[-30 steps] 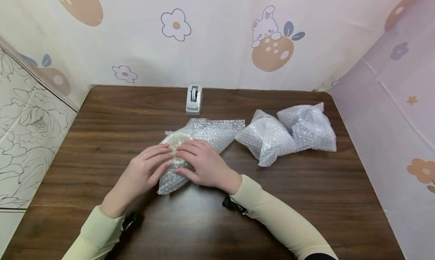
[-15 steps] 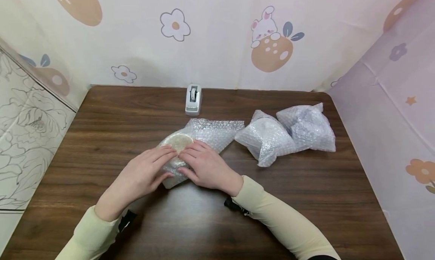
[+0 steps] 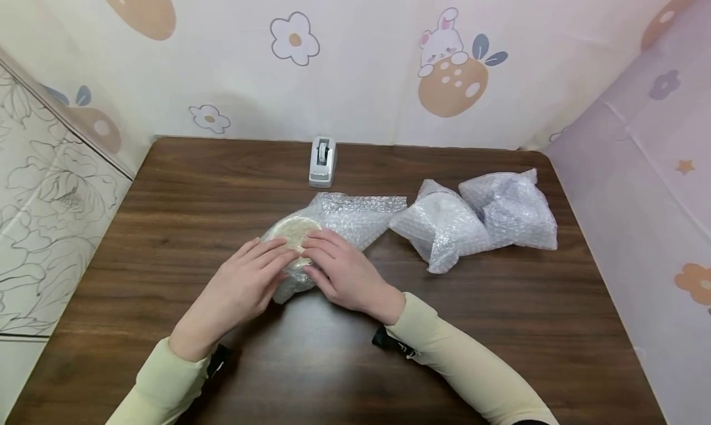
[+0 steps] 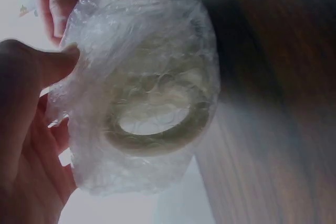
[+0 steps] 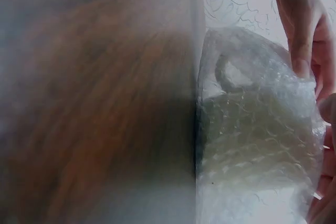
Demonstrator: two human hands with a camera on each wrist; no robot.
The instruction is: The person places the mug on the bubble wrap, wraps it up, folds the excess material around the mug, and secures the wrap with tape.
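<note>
A pale mug (image 3: pixel 293 229) stands on the table inside a sheet of bubble wrap (image 3: pixel 355 220), its round end facing up. Through the plastic, the mug's handle (image 4: pixel 157 142) shows in the left wrist view. My left hand (image 3: pixel 239 286) lays its fingers over the round end from the left, with the thumb (image 4: pixel 62 62) against the wrap's near side. From the right, my right hand (image 3: pixel 347 274) holds the wrap the same way, fingertips on top and thumb at the near side. The wrap's loose end spreads out to the back right.
Two bundles in bubble wrap, a nearer one (image 3: pixel 444 224) and a farther one (image 3: pixel 513 209), lie at the right of the brown table (image 3: pixel 183 215). A grey tape dispenser (image 3: pixel 323 161) stands near the back edge. Patterned curtains (image 3: pixel 366 61) hang behind.
The wrap's near flap, which stuck out below the hands, is drawn in closer to the mug. The left fingers have slid right toward the right hand's fingertips. The bundles have not moved.
</note>
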